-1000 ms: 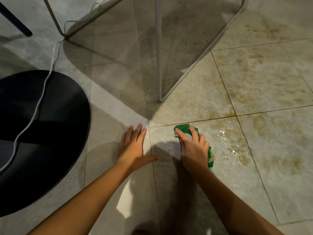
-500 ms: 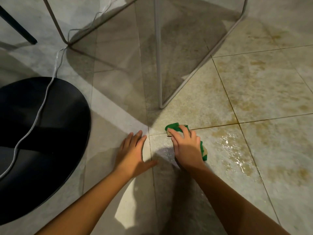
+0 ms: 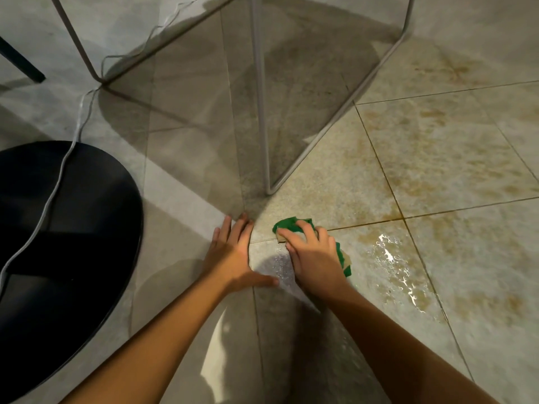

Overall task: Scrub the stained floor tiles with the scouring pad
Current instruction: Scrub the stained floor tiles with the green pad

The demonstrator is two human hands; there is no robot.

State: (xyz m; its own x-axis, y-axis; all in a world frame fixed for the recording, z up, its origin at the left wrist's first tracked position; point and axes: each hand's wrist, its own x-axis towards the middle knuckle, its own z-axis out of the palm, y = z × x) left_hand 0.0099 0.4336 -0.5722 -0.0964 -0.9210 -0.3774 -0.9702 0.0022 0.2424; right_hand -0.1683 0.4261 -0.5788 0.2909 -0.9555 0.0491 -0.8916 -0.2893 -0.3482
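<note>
My right hand (image 3: 312,255) grips a green scouring pad (image 3: 288,224) and presses it onto the floor at a tile joint. Green edges of the pad stick out past my fingertips and beside my wrist. My left hand (image 3: 233,255) lies flat on the floor just left of it, fingers straight and thumb spread toward the right hand. Brown stains (image 3: 423,170) cover the beige tiles to the right. A wet, shiny patch (image 3: 390,263) sits right of the pad.
A thin metal wire frame (image 3: 262,112) of a piece of furniture stands on the floor just beyond my hands. A round black stool seat (image 3: 73,228) fills the left side, with a grey cable (image 3: 58,176) running over it. A dark leg (image 3: 20,62) shows at far left.
My right hand has slid the pad forward and left, away from the wet patch to the tile joint. My left hand stays flat on the floor.
</note>
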